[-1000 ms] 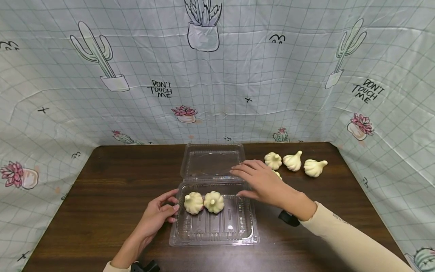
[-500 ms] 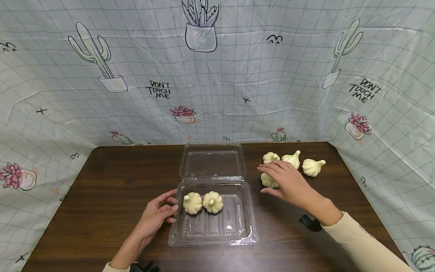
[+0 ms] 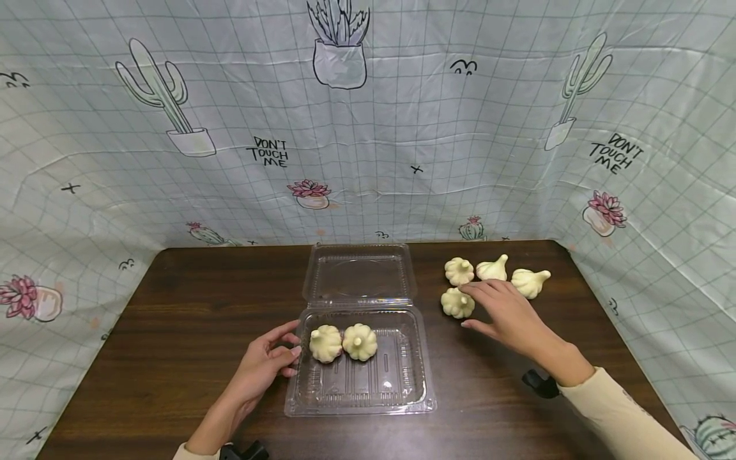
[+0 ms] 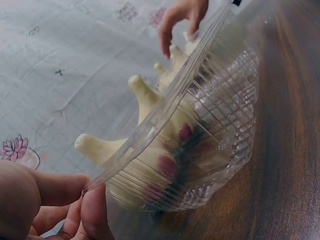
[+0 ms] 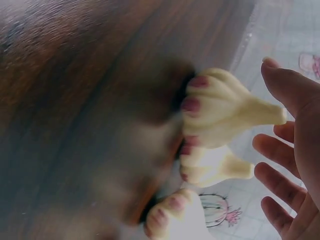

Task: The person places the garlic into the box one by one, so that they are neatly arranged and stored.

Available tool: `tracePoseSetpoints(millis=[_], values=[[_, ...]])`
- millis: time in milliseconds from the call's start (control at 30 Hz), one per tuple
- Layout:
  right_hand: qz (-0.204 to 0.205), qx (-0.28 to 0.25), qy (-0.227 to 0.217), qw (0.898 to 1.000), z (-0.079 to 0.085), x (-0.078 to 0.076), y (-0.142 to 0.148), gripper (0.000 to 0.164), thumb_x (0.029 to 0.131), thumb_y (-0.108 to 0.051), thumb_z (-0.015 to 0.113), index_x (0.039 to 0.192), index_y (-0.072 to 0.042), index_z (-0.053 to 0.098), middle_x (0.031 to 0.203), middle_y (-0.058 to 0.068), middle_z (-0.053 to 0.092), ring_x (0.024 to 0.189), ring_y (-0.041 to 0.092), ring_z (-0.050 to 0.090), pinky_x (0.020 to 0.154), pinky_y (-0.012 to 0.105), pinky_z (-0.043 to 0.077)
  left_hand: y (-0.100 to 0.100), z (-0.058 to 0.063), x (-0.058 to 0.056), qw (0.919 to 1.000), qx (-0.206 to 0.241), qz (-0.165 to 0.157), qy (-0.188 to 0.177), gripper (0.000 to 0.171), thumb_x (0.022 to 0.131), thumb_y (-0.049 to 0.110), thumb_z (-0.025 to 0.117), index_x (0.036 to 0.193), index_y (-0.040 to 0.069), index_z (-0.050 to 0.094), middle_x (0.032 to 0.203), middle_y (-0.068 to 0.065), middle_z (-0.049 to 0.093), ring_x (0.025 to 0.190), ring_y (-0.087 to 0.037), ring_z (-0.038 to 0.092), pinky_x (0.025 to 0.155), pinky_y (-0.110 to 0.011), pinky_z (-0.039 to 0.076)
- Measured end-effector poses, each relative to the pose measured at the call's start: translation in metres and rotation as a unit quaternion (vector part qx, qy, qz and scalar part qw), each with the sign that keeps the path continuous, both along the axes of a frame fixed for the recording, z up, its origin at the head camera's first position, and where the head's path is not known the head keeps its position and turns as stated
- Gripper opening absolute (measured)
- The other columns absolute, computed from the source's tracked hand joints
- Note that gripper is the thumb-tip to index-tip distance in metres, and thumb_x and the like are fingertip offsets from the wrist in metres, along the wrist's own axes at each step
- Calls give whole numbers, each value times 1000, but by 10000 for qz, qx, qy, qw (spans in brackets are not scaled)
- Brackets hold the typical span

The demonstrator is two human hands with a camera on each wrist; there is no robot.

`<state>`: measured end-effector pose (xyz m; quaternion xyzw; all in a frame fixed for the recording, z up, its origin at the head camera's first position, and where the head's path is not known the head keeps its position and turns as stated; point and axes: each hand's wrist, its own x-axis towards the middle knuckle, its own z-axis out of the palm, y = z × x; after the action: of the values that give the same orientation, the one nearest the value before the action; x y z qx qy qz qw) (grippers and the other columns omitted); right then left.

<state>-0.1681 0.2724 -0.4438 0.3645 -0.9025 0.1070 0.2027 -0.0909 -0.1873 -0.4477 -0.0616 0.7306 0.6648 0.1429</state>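
Note:
A clear plastic clamshell container (image 3: pixel 397 390) lies with its lid folded back, two garlic bulbs (image 3: pixel 360 342) side by side in the left of its base. My left hand (image 3: pixel 266 354) pinches the container's left rim between thumb and finger, as the left wrist view shows close up. Right of the container, my right hand (image 3: pixel 508 319) hovers with spread fingers beside the nearest loose garlic bulb (image 3: pixel 456 303). In the right wrist view that bulb (image 5: pixel 215 107) stands by the thumb and fingers, nothing in the grasp.
Behind the right hand are more garlic bulbs: one upright at the left (image 3: pixel 459 271), one in the middle (image 3: pixel 492 268) and one lying at the right (image 3: pixel 530 283). A patterned curtain (image 3: pixel 368 160) surrounds the dark wooden table (image 3: pixel 190 319) at the back and sides.
My right hand has moved right, from over the container's edge to the loose garlic bulbs. The left hand keeps its hold on the rim, and the bulbs stay put.

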Motion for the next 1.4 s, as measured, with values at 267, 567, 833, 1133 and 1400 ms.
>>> tracePoseSetpoints(millis=[267, 567, 833, 1133, 1400], values=[[80, -56, 64, 9999, -7, -1, 5, 64, 76, -31, 89, 128, 1, 68, 121, 13, 72, 110, 38, 65, 93, 56, 52, 0, 0, 1, 10000, 7, -18, 7, 57, 102, -4, 61, 156, -3, 45, 121, -12, 53, 84, -9, 61, 68, -22, 57], [63, -126, 53, 9999, -12, -2, 6, 61, 78, -29, 91, 127, -1, 68, 119, 14, 72, 109, 38, 66, 90, 55, 52, 0, 0, 0, 10000, -18, -34, 29, 57, 102, -5, 60, 157, -4, 44, 121, -12, 53, 85, -10, 62, 68, -22, 58], [146, -176, -45, 9997, -15, -3, 3, 60, 78, -24, 92, 126, 2, 66, 121, 18, 70, 112, 40, 65, 92, 56, 53, 0, 0, 1, 10000, 8, -53, 24, 58, 102, -5, 61, 158, -4, 43, 121, -11, 53, 84, -9, 61, 68, -21, 57], [250, -190, -195, 9993, -19, -6, -3, 61, 74, -18, 97, 123, 0, 66, 118, 14, 70, 111, 37, 66, 93, 55, 54, 0, 0, 1, 10000, 22, -33, 8, 58, 103, -5, 61, 158, -4, 43, 121, -11, 53, 85, -9, 61, 68, -21, 57], [356, -191, -114, 9991, -22, -9, -4, 60, 72, -18, 98, 122, -3, 70, 119, 11, 70, 109, 33, 65, 91, 52, 54, 0, -2, 2, 9999, 52, -82, 39, 59, 103, -4, 61, 158, -5, 40, 121, -11, 53, 84, -9, 61, 67, -21, 57]])
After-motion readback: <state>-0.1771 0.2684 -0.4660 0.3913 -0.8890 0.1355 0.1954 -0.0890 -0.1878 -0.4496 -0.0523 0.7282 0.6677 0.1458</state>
